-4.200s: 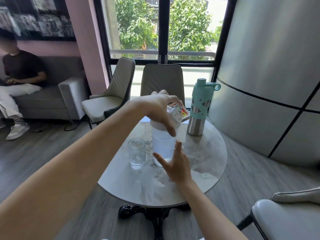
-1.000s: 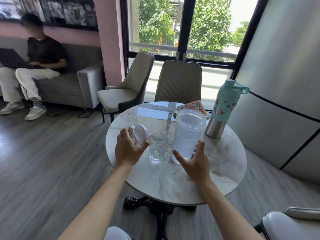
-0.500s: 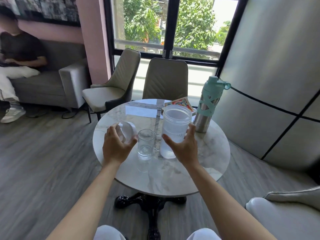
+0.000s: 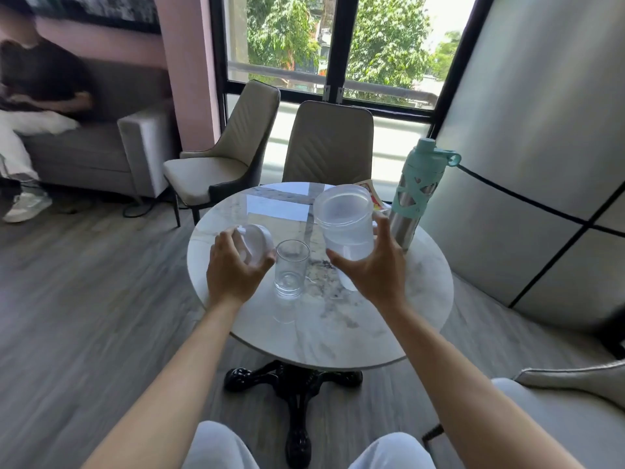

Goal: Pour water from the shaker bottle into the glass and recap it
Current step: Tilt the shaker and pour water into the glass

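Two hands: left hand (image 4: 236,269) clamps round white lid (image 4: 254,243); right hand (image 4: 372,265) wraps translucent plastic shaker bottle (image 4: 345,225).
Risk: fast tilt overshoots small clear glass (image 4: 291,267).

No readable text, labels, brands or numbers anywhere. Colourful printed card (image 4: 369,191) behind shaker bottle (image 4: 345,228): print visible, nothing legible, mostly hidden. Shaker bottle: plain translucent, no markings seen. Teal-sleeved steel bottle (image 4: 419,194): cut-out pattern only, no logo legible. Glass (image 4: 291,268): unmarked. Dark wall picture (image 4: 101,8) top left: blurred, no lettering made out.
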